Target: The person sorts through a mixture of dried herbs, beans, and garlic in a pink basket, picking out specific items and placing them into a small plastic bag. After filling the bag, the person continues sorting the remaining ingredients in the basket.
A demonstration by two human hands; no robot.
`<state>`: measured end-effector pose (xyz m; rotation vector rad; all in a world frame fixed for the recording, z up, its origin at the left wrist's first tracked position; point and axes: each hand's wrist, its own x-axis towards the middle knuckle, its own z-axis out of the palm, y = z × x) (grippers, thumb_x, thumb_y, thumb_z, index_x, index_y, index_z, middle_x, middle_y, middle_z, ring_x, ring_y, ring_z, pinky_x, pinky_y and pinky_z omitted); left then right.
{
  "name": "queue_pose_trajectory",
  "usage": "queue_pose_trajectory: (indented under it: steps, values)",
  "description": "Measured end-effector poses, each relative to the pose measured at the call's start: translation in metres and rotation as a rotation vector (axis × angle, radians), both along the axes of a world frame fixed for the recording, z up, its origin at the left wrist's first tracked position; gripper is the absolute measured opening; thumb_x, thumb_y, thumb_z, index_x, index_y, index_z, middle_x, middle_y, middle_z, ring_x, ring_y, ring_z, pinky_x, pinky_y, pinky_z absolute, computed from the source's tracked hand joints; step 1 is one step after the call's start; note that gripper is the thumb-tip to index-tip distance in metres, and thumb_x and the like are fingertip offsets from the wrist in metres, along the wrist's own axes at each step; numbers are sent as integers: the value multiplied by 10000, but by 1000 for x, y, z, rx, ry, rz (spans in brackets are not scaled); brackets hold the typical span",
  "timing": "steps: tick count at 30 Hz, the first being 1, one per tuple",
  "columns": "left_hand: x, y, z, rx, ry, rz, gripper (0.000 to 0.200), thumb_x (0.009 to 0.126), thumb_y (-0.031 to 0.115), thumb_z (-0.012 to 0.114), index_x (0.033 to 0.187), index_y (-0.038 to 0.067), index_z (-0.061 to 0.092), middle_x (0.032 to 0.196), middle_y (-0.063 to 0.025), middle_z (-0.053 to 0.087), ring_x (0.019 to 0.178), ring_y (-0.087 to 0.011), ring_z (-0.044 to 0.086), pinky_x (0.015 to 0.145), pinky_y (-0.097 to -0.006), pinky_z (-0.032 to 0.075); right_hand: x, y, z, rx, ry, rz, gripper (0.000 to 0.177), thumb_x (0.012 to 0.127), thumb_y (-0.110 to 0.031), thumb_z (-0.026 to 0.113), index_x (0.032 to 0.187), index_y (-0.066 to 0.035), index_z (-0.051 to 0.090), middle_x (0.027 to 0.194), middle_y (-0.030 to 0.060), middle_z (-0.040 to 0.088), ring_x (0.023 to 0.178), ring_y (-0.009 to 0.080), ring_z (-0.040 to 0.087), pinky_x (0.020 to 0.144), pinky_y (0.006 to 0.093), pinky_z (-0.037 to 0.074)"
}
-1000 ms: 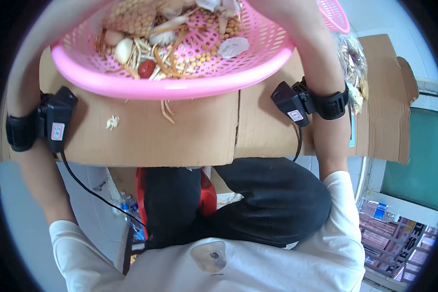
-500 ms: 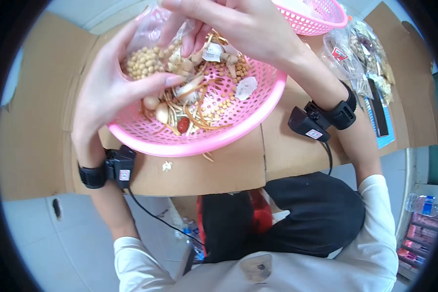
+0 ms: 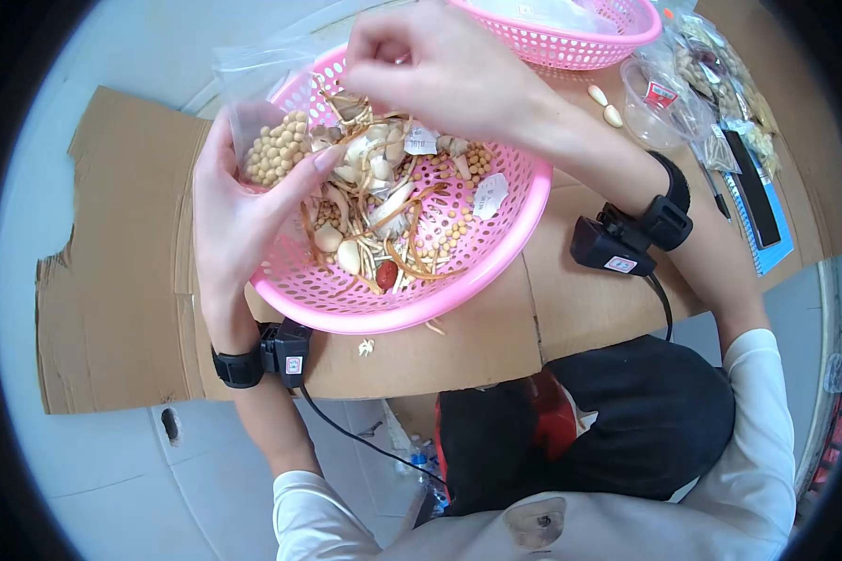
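Observation:
My left hand is wrapped round a clear plastic bag of round pale beans, at the left rim of a pink basket. Above the basket's upper part is my right hand, with its fingers curled in; whatever it may hold is hidden. Inside the basket lie loose beans, garlic-like white pieces, thin brown strands, a red date, and paper labels, one of them at the right.
A second pink basket stands at the top. Two white cloves, a clear tub, filled bags, a black strip and a blue notebook lie to the right. Cardboard covers the table.
My right hand has come away from the bag and its fingers have curled in. The bag remains in my left hand, its top now more visible. The whole view has shifted.

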<state>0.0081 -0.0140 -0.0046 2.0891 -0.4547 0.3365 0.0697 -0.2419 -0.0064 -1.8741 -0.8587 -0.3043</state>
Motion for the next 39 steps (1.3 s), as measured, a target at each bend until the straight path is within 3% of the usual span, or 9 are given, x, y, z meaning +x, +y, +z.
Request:
queue_pose_trajectory:
  steps: [1,4,8,12,24,31,33,38,39]
  values:
    - [0,0,0,-12,2,-19,447,841,113,896,1145,-22,597,1074,-74,706,959,-119,694,831,-275,591,-5,-2,0,-94,6,0,319,851,-277,707,838,37,760,692,150,709,644,234,692,639,381,545]
    - [0,-3,-1,-36,-4,-41,471,837,104,897,1159,-25,579,1079,-90,705,960,-123,696,835,-281,592,-12,-3,2,-438,22,214,207,846,-164,663,790,24,731,615,63,648,548,139,586,547,330,469]
    - [1,1,-1,-18,10,-17,532,833,73,891,1206,-33,527,1117,-127,708,997,-149,706,867,-298,596,-17,-2,-5,-686,381,547,227,841,-165,659,763,31,742,639,101,676,577,187,630,569,379,494]
    - [1,-5,-1,-74,-66,-54,565,836,52,880,1251,-33,507,1145,-135,709,1046,-167,705,897,-309,595,-18,-1,-3,-900,219,428,150,799,-126,713,804,18,756,679,90,704,630,181,675,605,357,532]
    - [0,-5,-1,-45,14,-61,572,863,20,838,1321,-25,498,1219,-139,692,1083,-171,696,894,-304,597,-16,-3,-1,-946,433,634,118,802,-73,693,890,-11,741,744,76,715,633,155,683,593,329,531]
    - [4,0,-4,-24,-10,-31,618,865,27,847,1331,-28,445,1206,-146,686,1090,-172,689,882,-301,593,-13,0,-3,-816,444,539,114,896,-103,677,905,3,717,759,81,718,604,154,663,593,334,530]
    - [3,-1,-4,-13,-2,-19,636,864,27,849,1339,-29,430,1190,-144,689,1088,-175,690,885,-305,592,-6,3,-14,-574,247,388,127,934,-102,648,905,12,697,770,77,718,596,151,657,591,330,532]
    - [2,-1,-4,0,45,-35,660,842,22,852,1364,-31,451,1181,-134,693,1086,-190,693,928,-329,580,-11,-9,3,-202,350,175,207,950,-154,635,908,42,691,772,78,713,596,136,649,584,318,542]
    - [2,0,-3,4,47,-41,660,842,22,852,1364,-31,451,1181,-134,693,1086,-190,693,928,-329,580,-18,-22,21,-100,380,221,199,987,-143,627,1011,52,663,855,114,695,705,148,658,628,309,550]
